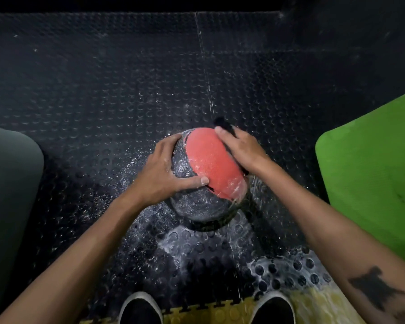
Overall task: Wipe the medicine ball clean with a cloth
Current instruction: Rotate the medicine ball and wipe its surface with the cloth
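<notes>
A red and grey medicine ball [208, 164] sits on the black studded floor mat [103, 94] in the middle of the head view. My left hand [164, 169] grips its left side, thumb lying across the seam between grey and red. My right hand [241, 150] presses a dark cloth [225, 125] against the ball's upper right side; only a black edge of the cloth shows past the fingers and under the wrist. White dust streaks the ball's grey panels and lower red edge.
White powder is scattered on the mat around and in front of the ball. A green padded block [372, 169] stands at the right, a dark grey pad [9, 183] at the left. My two shoes [140, 309] [274, 307] are at the bottom, on a yellow mat strip [313, 305].
</notes>
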